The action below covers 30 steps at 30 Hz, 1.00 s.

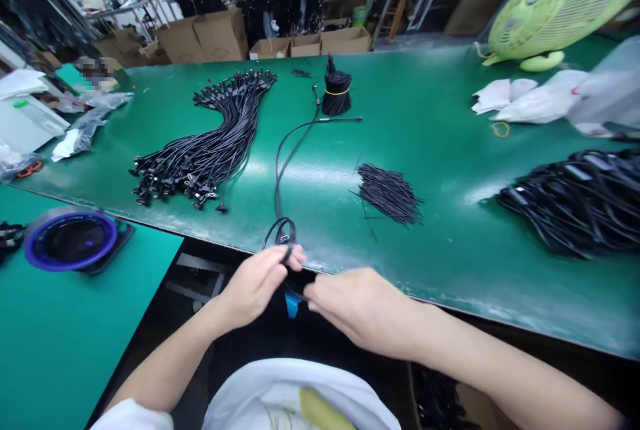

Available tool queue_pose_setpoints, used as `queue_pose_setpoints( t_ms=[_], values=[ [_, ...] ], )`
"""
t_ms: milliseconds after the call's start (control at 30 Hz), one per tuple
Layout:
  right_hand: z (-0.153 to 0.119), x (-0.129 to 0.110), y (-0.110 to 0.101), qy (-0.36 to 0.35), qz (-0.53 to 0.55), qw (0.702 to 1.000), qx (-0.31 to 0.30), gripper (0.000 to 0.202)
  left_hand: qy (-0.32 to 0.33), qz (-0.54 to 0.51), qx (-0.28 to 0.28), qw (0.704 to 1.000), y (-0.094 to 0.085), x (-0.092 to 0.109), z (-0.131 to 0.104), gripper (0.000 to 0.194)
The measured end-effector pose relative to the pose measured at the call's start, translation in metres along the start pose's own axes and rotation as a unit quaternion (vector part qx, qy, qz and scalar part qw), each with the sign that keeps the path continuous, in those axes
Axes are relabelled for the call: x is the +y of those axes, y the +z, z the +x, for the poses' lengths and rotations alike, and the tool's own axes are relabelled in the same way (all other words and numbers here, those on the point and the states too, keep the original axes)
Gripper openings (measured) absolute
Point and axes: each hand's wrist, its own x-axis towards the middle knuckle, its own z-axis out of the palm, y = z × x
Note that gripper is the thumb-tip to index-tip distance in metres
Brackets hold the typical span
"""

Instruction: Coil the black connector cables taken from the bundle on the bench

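Note:
At the table's near edge, my left hand pinches a black cable between thumb and fingers. A loop of this cable and a small connector lie just beyond my fingertips, and two more ends stretch away over the green table. Beside it, my right hand is closed, slightly blurred, with a dark strand running from its fingertips toward my left hand. A loose pile of thin black cable ties lies to the right. Farther back stands an upright bundle of black ties held by a yellow band.
A long bunch of black cables with connectors lies left of centre. Coiled black cables and a green fan occupy the right. At left is a blue-rimmed round dish on another green table. Cardboard boxes stand behind.

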Motion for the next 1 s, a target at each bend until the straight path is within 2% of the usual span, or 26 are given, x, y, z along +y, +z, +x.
queue_pose_setpoints(
  t_ms=[67, 133, 167, 233, 300, 367, 400, 467, 500, 567, 667, 767, 833, 933, 1000],
  values=[
    [0.010, 0.005, -0.007, 0.034, 0.087, 0.991, 0.091, 0.028, -0.021, -0.001, -0.074, 0.997, 0.012, 0.002, -0.002, 0.032],
    [0.018, 0.015, -0.006, 0.084, 0.202, 0.956, 0.197, 0.020, -0.043, -0.084, -0.067, 0.993, 0.019, 0.005, -0.004, 0.034],
    [0.021, 0.020, 0.000, 0.111, 0.263, 0.930, 0.233, 0.026, -0.048, -0.146, -0.045, 0.987, 0.021, 0.005, -0.003, 0.035],
    [0.029, 0.025, 0.018, 0.170, 0.390, 0.865, 0.265, 0.036, -0.060, -0.270, -0.004, 0.961, 0.025, 0.004, -0.001, 0.037],
    [0.036, 0.025, 0.039, 0.232, 0.506, 0.784, 0.275, 0.031, -0.094, -0.355, 0.017, 0.930, 0.032, 0.000, 0.004, 0.039],
    [0.042, 0.022, 0.053, 0.268, 0.592, 0.698, 0.302, 0.034, -0.137, -0.387, 0.048, 0.911, 0.041, -0.008, 0.008, 0.041],
    [0.044, 0.020, 0.056, 0.271, 0.619, 0.664, 0.320, 0.035, -0.145, -0.388, 0.075, 0.907, 0.045, -0.013, 0.009, 0.041],
    [0.047, 0.016, 0.056, 0.261, 0.651, 0.625, 0.342, 0.032, -0.133, -0.365, 0.130, 0.912, 0.053, -0.023, 0.009, 0.040],
    [0.049, 0.014, 0.054, 0.253, 0.661, 0.614, 0.350, 0.032, -0.121, -0.343, 0.145, 0.920, 0.056, -0.029, 0.008, 0.040],
    [0.052, 0.009, 0.051, 0.232, 0.676, 0.603, 0.354, 0.030, -0.107, -0.289, 0.135, 0.942, 0.060, -0.038, 0.005, 0.041],
    [0.056, 0.001, 0.055, 0.233, 0.676, 0.612, 0.339, 0.028, -0.126, -0.229, 0.061, 0.963, 0.059, -0.045, -0.001, 0.042],
    [0.060, -0.006, 0.062, 0.261, 0.625, 0.634, 0.372, 0.032, -0.140, -0.204, -0.014, 0.969, 0.054, -0.046, -0.007, 0.049],
    [0.062, -0.009, 0.063, 0.252, 0.614, 0.634, 0.398, 0.032, -0.143, -0.201, -0.047, 0.968, 0.050, -0.044, -0.008, 0.054],
    [0.066, -0.011, 0.055, 0.215, 0.663, 0.603, 0.389, 0.035, -0.134, -0.191, -0.066, 0.970, 0.045, -0.042, -0.007, 0.055],
    [0.070, -0.011, 0.048, 0.202, 0.706, 0.574, 0.362, 0.041, -0.124, -0.207, -0.049, 0.969, 0.044, -0.042, -0.006, 0.048]
  ],
)
